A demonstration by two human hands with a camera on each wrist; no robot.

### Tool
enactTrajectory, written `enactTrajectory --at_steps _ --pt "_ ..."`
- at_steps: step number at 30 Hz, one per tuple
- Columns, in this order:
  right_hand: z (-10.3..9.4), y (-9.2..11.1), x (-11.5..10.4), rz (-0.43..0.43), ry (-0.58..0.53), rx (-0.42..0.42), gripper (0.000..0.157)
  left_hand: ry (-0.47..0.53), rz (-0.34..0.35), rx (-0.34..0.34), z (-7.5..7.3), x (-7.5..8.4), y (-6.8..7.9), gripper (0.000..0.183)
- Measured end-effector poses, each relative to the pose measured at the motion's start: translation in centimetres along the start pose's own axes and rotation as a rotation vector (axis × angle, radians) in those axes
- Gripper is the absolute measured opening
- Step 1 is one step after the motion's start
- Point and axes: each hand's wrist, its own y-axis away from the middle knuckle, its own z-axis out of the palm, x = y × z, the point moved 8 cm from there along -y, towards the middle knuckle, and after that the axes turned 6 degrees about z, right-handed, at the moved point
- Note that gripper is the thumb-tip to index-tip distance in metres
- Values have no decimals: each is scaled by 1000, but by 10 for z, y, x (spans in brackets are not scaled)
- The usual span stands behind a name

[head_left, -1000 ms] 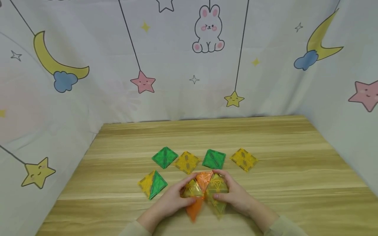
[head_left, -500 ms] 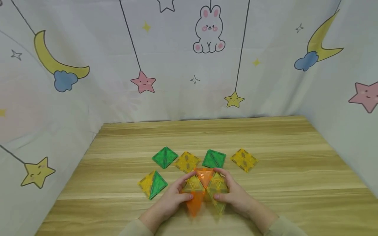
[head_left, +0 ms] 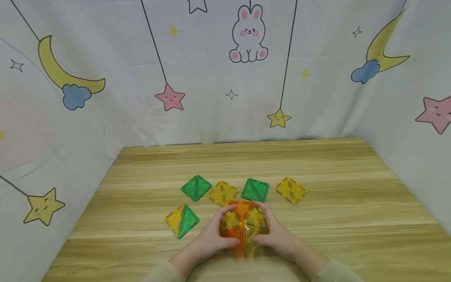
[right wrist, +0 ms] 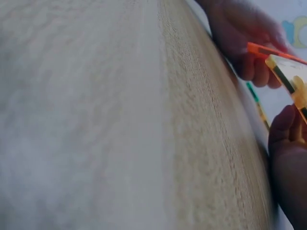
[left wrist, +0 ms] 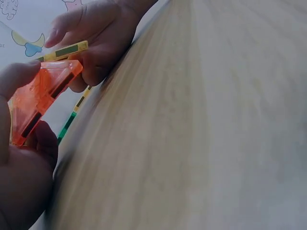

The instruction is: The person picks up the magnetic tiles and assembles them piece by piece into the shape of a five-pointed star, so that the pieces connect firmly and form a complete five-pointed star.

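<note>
Both hands hold a joined cluster of translucent triangular magnetic tiles. At its back is an orange triangle [head_left: 242, 210], with a yellow triangle on either side. My left hand [head_left: 213, 234] grips the left side, its thumb on the lower orange tile [left wrist: 45, 93]. On the right side my right hand [head_left: 279, 236] curls round the yellow tiles, thumb on the lower yellow tile [head_left: 251, 231]. The two lower tiles slant toward the front, close together at the middle. In the right wrist view a yellow tile [right wrist: 289, 81] stands close to an orange tile edge. The cluster's underside is hidden.
Behind the hands lie flat tile pairs on the wooden table [head_left: 334, 164]: a green one [head_left: 196, 188], a yellow one [head_left: 222, 192], another green one [head_left: 255, 189] and another yellow one [head_left: 291, 190]. A yellow-green pair [head_left: 182, 220] lies left. A patterned curtain [head_left: 211, 129] encloses the table.
The hands have moved slightly toward each other. The gap between the lower orange and lower yellow tiles has narrowed, and the side tiles have tilted inward. The flat pairs have not moved.
</note>
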Motion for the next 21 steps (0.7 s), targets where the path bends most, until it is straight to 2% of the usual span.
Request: enactTrajectory --at_steps 4,8,15,21 --pt "2 -1 1 -8 -12 -36 89 -75 10 -19 3 2 0 78" --pt "3 -2 3 -1 -6 -52 88 -98 14 -29 5 3 -1 77" --pt "0 -3 5 37 63 -5 87 -134 12 -24 4 0 -2 77" --pt "0 -3 3 40 94 6 84 -168 32 -13 4 5 -2 75"
